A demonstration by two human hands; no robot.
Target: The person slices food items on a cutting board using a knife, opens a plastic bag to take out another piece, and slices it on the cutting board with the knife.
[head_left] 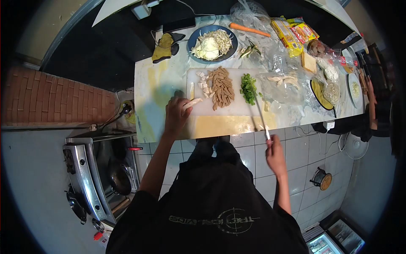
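Note:
My left hand [175, 115] is closed on a pale strip of food [193, 103] at the left side of the white cutting board [242, 111]. My right hand [275, 155] grips the handle of a knife [262, 120] at the front edge of the table. The blade points away from me, its tip close to the chopped green onions [248, 89]. On the board, pale cubes [205, 88] lie beside a heap of brown strips [222, 88]. Whether the pale strip touches the board, I cannot tell.
Behind the board stands a dark plate [196, 35] with bean sprouts and a pale vegetable. A carrot [249, 29], yellow packets [287, 36] and plastic bags [279, 89] lie to its right. A stove [86, 169] with a wok [119, 178] is at my left.

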